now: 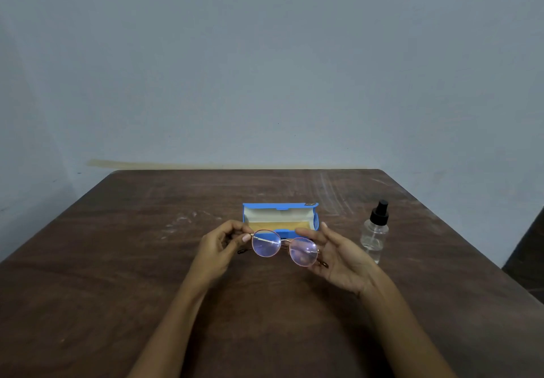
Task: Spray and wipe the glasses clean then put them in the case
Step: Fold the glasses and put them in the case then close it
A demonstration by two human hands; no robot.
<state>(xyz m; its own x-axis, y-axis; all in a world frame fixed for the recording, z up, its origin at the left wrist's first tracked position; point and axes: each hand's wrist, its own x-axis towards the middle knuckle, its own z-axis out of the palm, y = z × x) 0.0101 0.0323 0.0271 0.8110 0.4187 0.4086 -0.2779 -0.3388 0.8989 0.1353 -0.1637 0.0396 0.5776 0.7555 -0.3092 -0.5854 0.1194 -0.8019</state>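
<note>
Round glasses (pixel 284 249) with a thin pink-gold frame are held above the table between both hands. My left hand (pixel 219 249) pinches the left hinge with thumb and fingertips. My right hand (pixel 338 255) cups the right end, fingers spread, with the temple tip against its palm. Just behind the glasses lies the blue case (pixel 315 221), lid open, showing a yellow lining. A clear spray bottle (pixel 374 235) with a black nozzle stands upright to the right of my right hand. No cloth is visible.
The dark brown wooden table (pixel 117 260) runs to a pale wall at the back. Its right edge drops away near a dark object (pixel 527 263) at the far right.
</note>
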